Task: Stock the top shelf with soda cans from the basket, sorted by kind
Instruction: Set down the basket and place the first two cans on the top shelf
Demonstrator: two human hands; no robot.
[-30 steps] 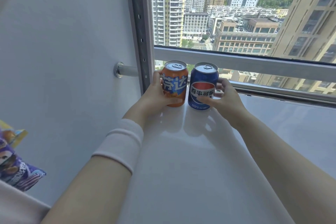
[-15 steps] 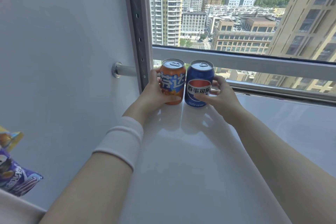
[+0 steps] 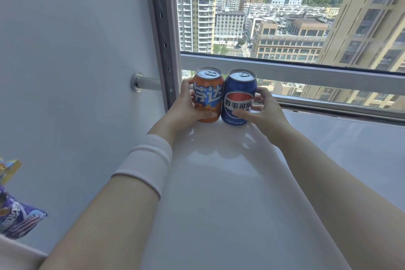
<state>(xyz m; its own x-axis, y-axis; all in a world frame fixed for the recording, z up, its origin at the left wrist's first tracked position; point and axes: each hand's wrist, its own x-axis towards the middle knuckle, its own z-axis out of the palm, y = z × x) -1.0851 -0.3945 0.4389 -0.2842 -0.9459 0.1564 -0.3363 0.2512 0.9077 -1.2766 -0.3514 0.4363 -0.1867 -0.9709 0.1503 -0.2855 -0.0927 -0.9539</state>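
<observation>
An orange soda can (image 3: 208, 92) and a blue cola can (image 3: 238, 96) stand upright side by side, touching, at the back left of the white top shelf (image 3: 219, 182). My left hand (image 3: 186, 109) grips the orange can from its left, thumb across the front. From the right, my right hand (image 3: 265, 112) grips the blue can, thumb on its front. The basket is out of view.
A grey slotted shelf upright (image 3: 162, 28) and a chrome rail (image 3: 144, 83) stand just left of the cans. A window frame (image 3: 306, 72) runs behind the shelf. Purple snack bags (image 3: 15, 215) hang at the lower left, beside a white wall (image 3: 65, 72).
Both cans have slid a little further back on the shelf and closed together until they touch. Both hands keep their grip.
</observation>
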